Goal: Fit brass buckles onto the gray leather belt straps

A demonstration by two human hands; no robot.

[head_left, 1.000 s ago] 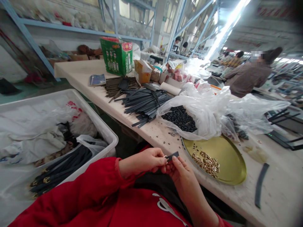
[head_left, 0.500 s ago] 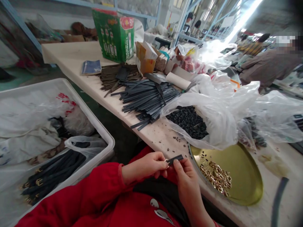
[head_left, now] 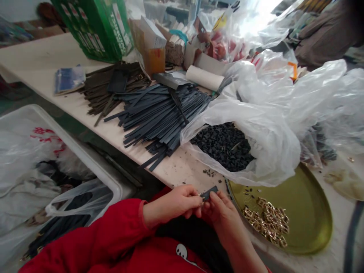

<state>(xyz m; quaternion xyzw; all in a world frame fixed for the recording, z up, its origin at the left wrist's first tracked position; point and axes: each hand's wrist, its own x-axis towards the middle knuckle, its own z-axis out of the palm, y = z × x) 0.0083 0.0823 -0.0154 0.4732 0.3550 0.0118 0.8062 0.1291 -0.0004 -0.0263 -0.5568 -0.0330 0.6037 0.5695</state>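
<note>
Bridging hands (head_left: 186, 203) (head_left: 224, 216) — dark strap piece (head_left: 209, 193) — end poking past right thumb (head_left: 215, 200).

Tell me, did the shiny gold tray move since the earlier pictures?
No. The gold tray is still by the near edge of the table, its far rim overlapped by the plastic bag. It only looks shifted because the camera moved.

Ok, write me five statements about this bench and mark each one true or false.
1. The right hand holds a short dark strip. True.
2. The left hand lies flat on the table. False: it is closed at one end of the short dark strip.
3. The plastic bag holds small black pieces. True.
4. The gold metal pieces lie in the plastic bag. False: they lie on the tray.
5. The white roll lies on its side. True.
</note>
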